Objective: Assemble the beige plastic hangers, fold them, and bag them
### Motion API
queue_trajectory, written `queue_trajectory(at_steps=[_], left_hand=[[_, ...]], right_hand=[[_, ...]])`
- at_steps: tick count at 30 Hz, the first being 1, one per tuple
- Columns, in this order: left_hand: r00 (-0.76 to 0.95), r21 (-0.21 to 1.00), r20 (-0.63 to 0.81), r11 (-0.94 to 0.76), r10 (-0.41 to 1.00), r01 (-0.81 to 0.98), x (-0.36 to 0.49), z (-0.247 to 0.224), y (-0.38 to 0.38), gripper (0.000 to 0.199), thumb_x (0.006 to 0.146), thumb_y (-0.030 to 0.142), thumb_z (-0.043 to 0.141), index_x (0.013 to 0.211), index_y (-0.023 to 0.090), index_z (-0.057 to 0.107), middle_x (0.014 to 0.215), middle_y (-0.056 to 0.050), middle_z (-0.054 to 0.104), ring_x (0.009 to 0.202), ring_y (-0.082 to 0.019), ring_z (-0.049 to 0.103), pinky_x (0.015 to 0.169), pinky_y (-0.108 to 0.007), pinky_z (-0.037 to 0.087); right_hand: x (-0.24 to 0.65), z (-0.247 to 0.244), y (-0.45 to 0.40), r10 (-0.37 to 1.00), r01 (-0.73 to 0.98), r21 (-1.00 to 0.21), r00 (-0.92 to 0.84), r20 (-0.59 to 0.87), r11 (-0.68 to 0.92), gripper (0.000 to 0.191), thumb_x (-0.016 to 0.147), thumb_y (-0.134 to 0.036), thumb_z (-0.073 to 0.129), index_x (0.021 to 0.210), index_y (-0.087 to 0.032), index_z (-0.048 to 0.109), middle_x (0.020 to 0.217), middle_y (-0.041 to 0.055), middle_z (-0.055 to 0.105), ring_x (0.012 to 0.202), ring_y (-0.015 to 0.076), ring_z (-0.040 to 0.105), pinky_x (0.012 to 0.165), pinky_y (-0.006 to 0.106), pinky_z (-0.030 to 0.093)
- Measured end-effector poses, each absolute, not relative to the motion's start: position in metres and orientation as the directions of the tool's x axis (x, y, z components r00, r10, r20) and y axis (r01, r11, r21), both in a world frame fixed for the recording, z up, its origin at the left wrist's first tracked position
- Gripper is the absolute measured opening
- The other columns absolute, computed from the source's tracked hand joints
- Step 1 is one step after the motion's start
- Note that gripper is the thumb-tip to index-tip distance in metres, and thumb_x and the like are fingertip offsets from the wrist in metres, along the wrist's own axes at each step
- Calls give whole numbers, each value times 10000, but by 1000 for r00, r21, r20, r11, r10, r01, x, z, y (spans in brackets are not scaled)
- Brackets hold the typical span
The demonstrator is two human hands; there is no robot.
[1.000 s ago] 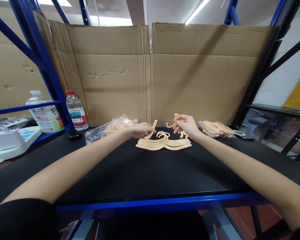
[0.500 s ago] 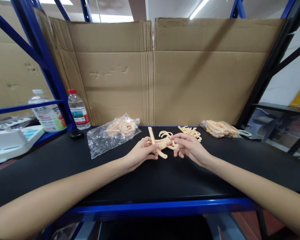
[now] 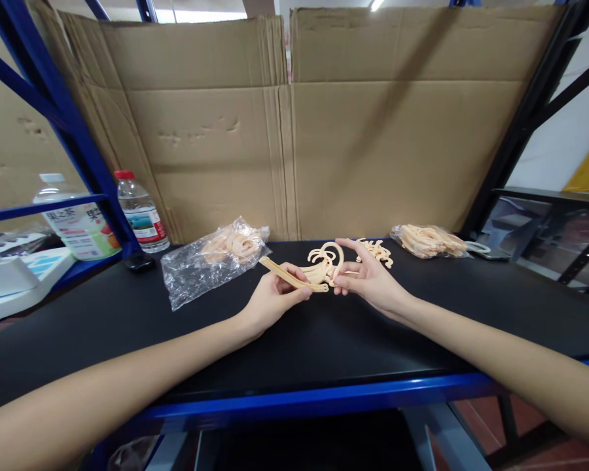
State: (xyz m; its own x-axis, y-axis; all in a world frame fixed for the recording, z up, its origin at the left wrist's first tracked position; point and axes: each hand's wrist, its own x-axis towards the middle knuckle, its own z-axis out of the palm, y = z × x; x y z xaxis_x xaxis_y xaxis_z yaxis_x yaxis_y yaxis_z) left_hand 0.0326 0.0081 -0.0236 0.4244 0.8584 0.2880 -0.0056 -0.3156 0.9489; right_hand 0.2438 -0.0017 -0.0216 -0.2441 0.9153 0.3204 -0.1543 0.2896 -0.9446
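My left hand [image 3: 275,297] grips a long flat cream strip [image 3: 288,277], which slants from upper left down to a small holed end at the right. Between thumb and fingers of my right hand [image 3: 368,275] is a curved cream piece [image 3: 334,248], arching up in a hook shape. Its lower end is close to the strip's right end; whether they touch is unclear. Just behind both hands lies a loose pile of cream pieces [image 3: 319,269], partly covered by the fingers.
A clear plastic bag [image 3: 196,271] with cream coils lies left on the black table [image 3: 294,353]. Small cream pieces [image 3: 380,252] and another filled bag [image 3: 429,241] are at right. Bottles [image 3: 142,219] stand far left, near a black object [image 3: 139,262]. Cardboard [image 3: 397,144] rises behind.
The strip in my left hand has tilted from steep to nearly flat. My right hand has taken hold of a curved piece. The view has shifted slightly.
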Motion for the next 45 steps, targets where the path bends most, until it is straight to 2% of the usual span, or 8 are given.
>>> queue_trajectory(at_steps=[2,5,7,11,21,33,37,45], left_hand=[[418,940,300,-340,858,23,33,-24,8,296,683,281,742,832,160,517,816,-1,596,758,-135,609,769,-303,499],[416,926,319,-373,851,54,33,-25,8,274,684,289,733,810,154,531,826,-6,585,747,-138,607,753,-305,504],[422,913,341,-403,840,64,33,-26,8,254,690,285,725,800,152,537,828,-8,579,750,-141,606,737,-300,507],[421,881,385,-463,822,99,32,-27,8,221,707,284,712,793,156,554,858,-17,573,798,-149,595,728,-286,505],[432,801,476,-581,766,148,32,-26,3,151,759,283,675,794,169,583,818,-10,590,731,-130,586,659,-247,501],[495,600,611,-770,618,220,30,-25,1,104,802,263,639,774,171,601,785,-30,635,752,-154,591,707,-275,458],[498,625,601,-756,626,195,33,-23,-2,114,799,256,639,749,166,590,771,-31,625,728,-149,587,683,-273,465],[425,844,451,-530,785,82,40,-24,-3,184,734,264,688,744,149,546,787,-22,581,755,-155,595,663,-271,489]], right_hand=[[244,-22,-2,912,-142,-943,-247,327,300,700,653,-168,755,1270,-262,438,728,-37,623,645,121,607,608,267,481],[242,-21,-2,910,-99,-948,-264,318,302,257,676,-228,746,902,-183,632,780,3,635,660,106,586,642,274,489],[242,-21,-2,911,-97,-951,-275,309,293,159,686,-249,745,764,-169,632,774,6,634,670,106,594,679,283,500],[243,-23,-2,918,-95,-956,-269,292,276,171,667,-242,769,776,-174,656,730,-4,638,687,113,613,703,281,513],[244,-23,-4,902,-150,-988,-421,96,35,225,758,-343,725,842,-144,660,989,88,687,888,174,677,810,303,549],[239,-26,-5,908,-146,-988,-407,99,42,300,700,-368,771,777,-139,594,779,46,681,720,149,689,725,284,552],[237,-30,-4,919,-129,-987,-369,140,98,315,678,-380,781,746,-147,579,741,38,677,664,141,675,653,273,539],[232,-32,-5,928,-148,-977,-321,192,151,310,665,-380,782,733,-154,582,652,0,630,596,113,616,574,243,485]])
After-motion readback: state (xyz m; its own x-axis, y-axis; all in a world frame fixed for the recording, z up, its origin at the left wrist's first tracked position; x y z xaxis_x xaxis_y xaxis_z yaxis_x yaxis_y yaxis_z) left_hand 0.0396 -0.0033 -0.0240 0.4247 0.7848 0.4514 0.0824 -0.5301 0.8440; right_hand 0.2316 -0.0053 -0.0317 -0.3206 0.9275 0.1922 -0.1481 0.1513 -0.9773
